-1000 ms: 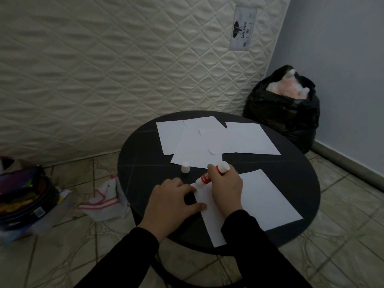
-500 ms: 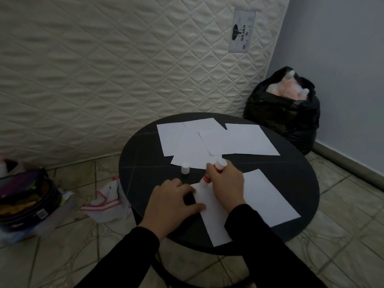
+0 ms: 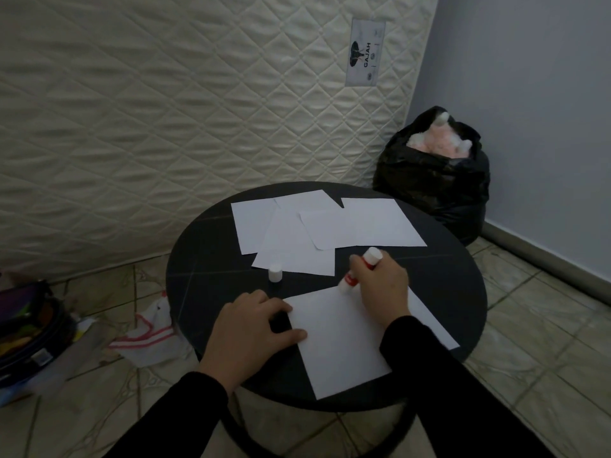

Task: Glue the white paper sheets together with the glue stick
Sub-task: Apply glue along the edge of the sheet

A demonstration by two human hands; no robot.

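On the round black table (image 3: 211,279), the head view shows the right hand (image 3: 383,285), clamped around the glue stick (image 3: 358,271), now further right along the near sheet (image 3: 340,342)'s far edge than a second ago: gluing is underway. Left hand (image 3: 251,328) presses flat, holding nothing. One white cap (image 3: 275,272); perhaps four overlapping loose sheets (image 3: 297,239) behind.
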